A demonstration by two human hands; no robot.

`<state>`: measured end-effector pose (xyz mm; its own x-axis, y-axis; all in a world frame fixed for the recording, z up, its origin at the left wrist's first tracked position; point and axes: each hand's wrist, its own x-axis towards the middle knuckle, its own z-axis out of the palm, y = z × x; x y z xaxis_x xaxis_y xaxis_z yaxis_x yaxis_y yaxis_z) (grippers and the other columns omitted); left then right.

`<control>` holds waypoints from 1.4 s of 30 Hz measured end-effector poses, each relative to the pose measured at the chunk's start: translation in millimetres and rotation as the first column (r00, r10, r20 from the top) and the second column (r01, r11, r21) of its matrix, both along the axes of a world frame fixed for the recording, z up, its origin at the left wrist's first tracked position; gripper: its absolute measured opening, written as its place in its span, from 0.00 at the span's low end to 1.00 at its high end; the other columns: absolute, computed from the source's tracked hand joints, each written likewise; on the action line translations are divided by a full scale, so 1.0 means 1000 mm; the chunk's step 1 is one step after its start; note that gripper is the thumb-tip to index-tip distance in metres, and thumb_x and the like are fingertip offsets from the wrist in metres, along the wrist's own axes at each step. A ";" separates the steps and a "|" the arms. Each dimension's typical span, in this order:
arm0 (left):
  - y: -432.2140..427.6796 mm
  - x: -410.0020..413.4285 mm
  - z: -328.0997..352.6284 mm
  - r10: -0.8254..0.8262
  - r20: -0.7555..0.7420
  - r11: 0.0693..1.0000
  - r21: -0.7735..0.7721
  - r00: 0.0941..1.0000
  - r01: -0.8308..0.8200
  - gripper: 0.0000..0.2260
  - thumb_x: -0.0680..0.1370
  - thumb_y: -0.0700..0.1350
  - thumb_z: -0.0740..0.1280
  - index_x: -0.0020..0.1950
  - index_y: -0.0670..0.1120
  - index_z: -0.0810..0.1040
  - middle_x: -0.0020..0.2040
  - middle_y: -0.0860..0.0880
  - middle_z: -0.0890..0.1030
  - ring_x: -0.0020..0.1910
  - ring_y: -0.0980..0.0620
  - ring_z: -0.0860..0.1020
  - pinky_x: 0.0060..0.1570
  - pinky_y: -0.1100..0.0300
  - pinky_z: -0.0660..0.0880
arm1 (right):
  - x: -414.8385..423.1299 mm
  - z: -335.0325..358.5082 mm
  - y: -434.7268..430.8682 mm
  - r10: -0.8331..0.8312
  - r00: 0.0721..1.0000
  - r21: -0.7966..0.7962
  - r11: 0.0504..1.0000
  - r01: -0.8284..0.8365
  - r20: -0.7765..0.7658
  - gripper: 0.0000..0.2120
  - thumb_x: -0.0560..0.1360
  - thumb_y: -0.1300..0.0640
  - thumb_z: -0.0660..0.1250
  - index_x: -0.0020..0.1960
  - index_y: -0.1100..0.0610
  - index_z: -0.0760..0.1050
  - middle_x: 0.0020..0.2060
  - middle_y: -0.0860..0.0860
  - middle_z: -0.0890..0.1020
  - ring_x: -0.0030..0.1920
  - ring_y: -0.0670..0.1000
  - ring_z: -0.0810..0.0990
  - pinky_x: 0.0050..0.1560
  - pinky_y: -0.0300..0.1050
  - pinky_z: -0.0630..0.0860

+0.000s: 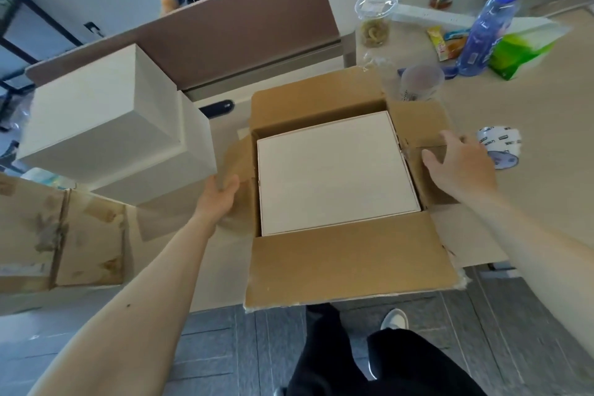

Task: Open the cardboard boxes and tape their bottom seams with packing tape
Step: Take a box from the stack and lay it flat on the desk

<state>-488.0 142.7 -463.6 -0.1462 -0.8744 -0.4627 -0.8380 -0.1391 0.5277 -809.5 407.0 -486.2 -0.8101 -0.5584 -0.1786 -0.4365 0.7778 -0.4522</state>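
Cardboard box [347, 260] open on table [530, 112]; left hand [221, 194] fingers grip nine-o'clock flap, right hand [456, 161] fingers spread loose on three-o'clock flap, likely holding flaps apart; tape roll [499, 146] beyond.

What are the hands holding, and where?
The left hand grips the edge of the open cardboard box's left flap. The right hand rests open on the right flap, gripping nothing.

Left hand [221, 194] fingers curled in grip, right hand [459, 161] open, fingers spread.
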 end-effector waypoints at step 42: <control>0.028 -0.076 0.033 -0.361 -0.125 0.928 -0.152 0.924 0.342 0.20 0.72 0.61 0.73 0.53 0.49 0.74 0.47 0.52 0.76 0.42 0.52 0.77 0.36 0.59 0.72 | 0.036 0.065 -0.057 0.349 0.791 -0.303 0.928 -0.216 0.502 0.25 0.83 0.47 0.57 0.77 0.55 0.62 0.75 0.49 0.65 0.75 0.49 0.61 0.66 0.37 0.55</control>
